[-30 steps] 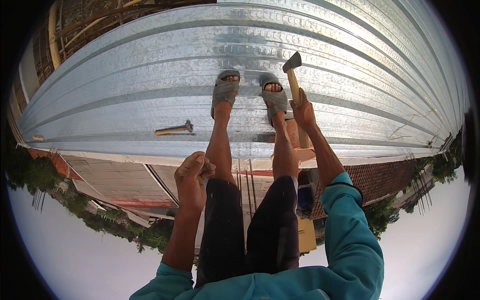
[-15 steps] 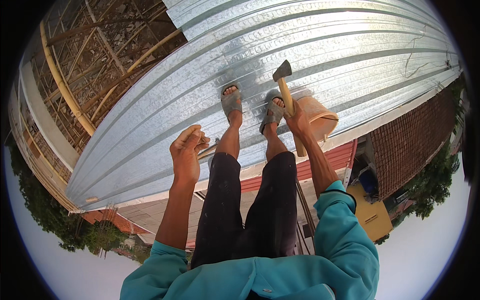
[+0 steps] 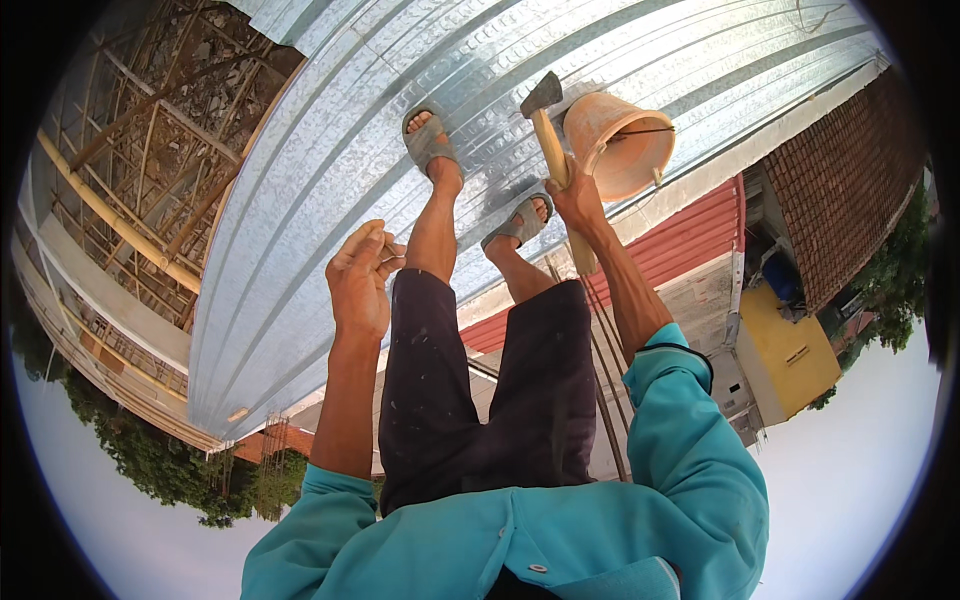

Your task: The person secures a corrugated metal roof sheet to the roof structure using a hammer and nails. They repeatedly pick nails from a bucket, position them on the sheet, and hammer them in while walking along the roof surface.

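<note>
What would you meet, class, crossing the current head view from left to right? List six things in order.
Bamboo pole → left hand → left sandal → wooden-handled, hatchet-like tool → orange bucket → brown tiled roof.

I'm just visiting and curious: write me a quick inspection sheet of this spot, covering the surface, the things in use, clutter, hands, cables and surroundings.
Surface: ribbed, silvery metal sheet, with the person's sandalled feet on it.
Things in use: wooden-handled tool with a dark metal head.
Clutter: orange bucket beside the tool, its mouth open to view; small pale piece at the sheet's lower-left corner.
Hands: right hand closed around the handle; left hand raised, fingers curled together, anything pinched there too small to tell.
Cables: thin strand at the upper right; wire or cord, cannot tell.
Surroundings: bamboo poles, tiled roof, yellow wall, trees.
</note>
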`<state>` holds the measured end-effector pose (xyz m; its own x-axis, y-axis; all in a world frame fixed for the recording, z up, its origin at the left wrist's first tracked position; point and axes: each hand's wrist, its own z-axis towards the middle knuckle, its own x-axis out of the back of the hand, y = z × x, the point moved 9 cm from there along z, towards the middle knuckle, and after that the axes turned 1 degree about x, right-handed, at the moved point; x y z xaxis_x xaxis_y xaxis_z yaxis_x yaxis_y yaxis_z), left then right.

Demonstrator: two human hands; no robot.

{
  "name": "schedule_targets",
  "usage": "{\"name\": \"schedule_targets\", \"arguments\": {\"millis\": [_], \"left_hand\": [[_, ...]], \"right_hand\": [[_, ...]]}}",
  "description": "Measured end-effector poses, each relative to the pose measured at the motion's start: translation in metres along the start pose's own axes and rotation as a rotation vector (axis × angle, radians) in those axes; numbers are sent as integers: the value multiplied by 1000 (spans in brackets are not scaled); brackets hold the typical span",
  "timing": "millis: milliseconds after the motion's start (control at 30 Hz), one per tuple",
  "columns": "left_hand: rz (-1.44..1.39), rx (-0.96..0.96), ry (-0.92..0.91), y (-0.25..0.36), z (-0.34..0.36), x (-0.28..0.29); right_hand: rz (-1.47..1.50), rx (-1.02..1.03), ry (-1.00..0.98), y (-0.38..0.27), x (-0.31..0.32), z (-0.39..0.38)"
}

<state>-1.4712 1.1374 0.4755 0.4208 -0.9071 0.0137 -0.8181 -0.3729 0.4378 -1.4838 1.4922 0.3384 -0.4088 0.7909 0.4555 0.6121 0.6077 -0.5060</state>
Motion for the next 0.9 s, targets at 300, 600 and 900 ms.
{"name": "schedule_targets", "arguments": {"millis": [300,600,900], "left_hand": [[68,-125,23,-36,0,-4],[173,-139,69,-76,79,21],[180,-262,73,-92,200,54]], "right_hand": [[-37,22,-7,73,-17,-44],[-67,83,-61,94,-96,18],[61,57,-108,60,-156,112]]}}
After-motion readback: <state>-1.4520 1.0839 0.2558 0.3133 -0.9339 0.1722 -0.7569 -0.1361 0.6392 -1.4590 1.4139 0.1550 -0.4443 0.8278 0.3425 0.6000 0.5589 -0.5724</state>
